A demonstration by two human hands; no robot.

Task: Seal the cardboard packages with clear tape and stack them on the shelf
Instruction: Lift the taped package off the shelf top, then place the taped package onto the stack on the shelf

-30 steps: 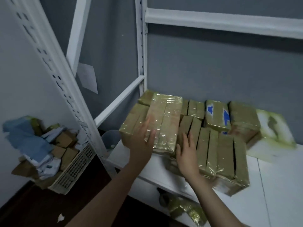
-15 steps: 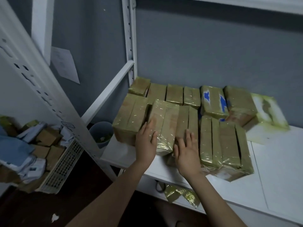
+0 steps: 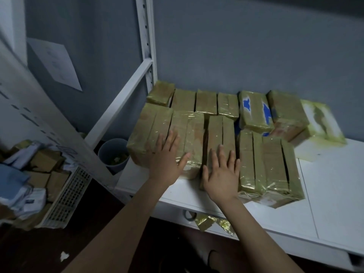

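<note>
My left hand and right hand press flat, gripping nothing; slick tape may let a package skid crooked on the shelf.

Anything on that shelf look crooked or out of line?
Yes. The back-left package is turned askew from its row; the blue-marked package and its right neighbour sit angled. A dark gap shows between the shiny package under the left hand and the front-middle package under the right hand.
</note>
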